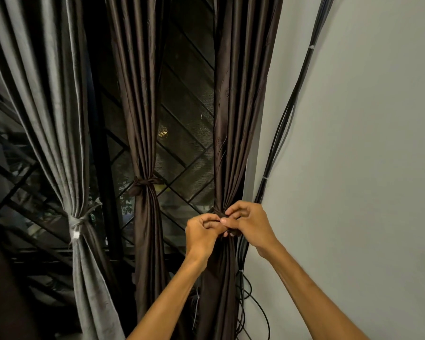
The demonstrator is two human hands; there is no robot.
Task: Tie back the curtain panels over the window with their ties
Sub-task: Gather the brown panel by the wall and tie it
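Observation:
Three curtain panels hang over a dark window. The grey left panel (59, 106) is cinched by a grey tie (77, 220). The brown middle panel (142, 106) is cinched by a knotted brown tie (145, 182). The brown right panel (238, 106) is gathered at waist height, where a dark tie (219, 214) wraps it. My left hand (201, 235) and my right hand (249, 223) meet at that spot, fingers pinching the tie's ends in front of the gathered cloth. Most of this tie is hidden by my fingers.
A white wall (353, 168) stands right of the panel. A bundle of black cables (284, 123) runs down the wall edge, held by white clips, and loops loosely near the floor (255, 310). The window grille (187, 148) shows between the panels.

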